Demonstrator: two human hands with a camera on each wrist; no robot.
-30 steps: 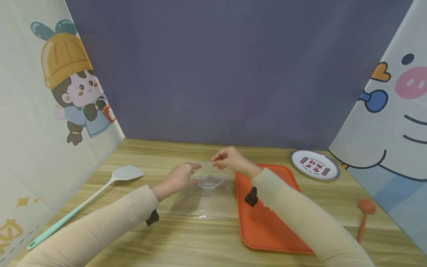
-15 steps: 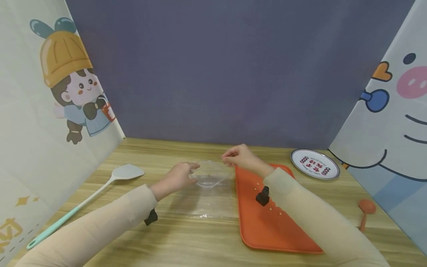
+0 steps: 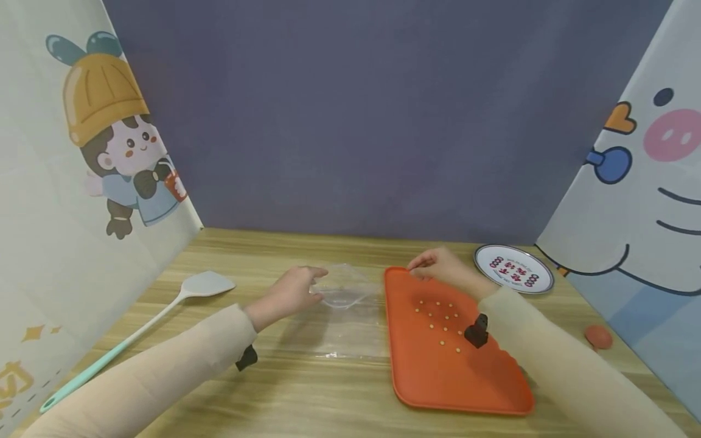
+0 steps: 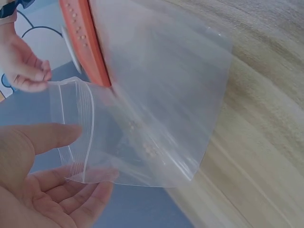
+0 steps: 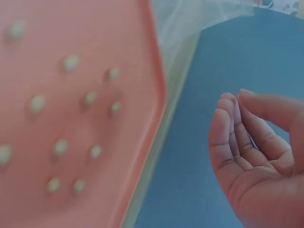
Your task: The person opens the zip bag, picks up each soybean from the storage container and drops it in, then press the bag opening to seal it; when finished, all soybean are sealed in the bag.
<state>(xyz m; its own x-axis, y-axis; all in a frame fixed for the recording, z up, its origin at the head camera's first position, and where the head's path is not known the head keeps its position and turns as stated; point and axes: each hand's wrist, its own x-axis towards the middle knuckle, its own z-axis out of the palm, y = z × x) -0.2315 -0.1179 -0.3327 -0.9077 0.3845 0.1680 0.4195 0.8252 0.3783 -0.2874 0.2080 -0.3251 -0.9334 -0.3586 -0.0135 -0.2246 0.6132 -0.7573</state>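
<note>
My left hand (image 3: pixel 289 294) holds the mouth of a clear zip-lock bag (image 3: pixel 346 328), its thumb on one side and its fingers on the other. In the left wrist view several small pale beans (image 4: pixel 151 150) show through the bag. Over the far left part of an orange tray (image 3: pixel 432 383) is my right hand (image 3: pixel 445 269), fingers loosely bent and thumb close to the fingertips. Nothing shows between those fingertips (image 5: pixel 227 99). Several round, pale yellow beans (image 3: pixel 445 329) lie scattered on the tray below.
A white spatula (image 3: pixel 204 284) with a mint handle lies at the left. An oval white plate (image 3: pixel 493 278) with red lettering is at the back right. Right of the tray lies a red-orange spoon (image 3: pixel 598 336). Printed walls and a dark backdrop (image 3: pixel 350 121) enclose the table.
My right hand has moved right, away from the bag's mouth to above the tray, uncovering more beans. The left hand stays at the bag.
</note>
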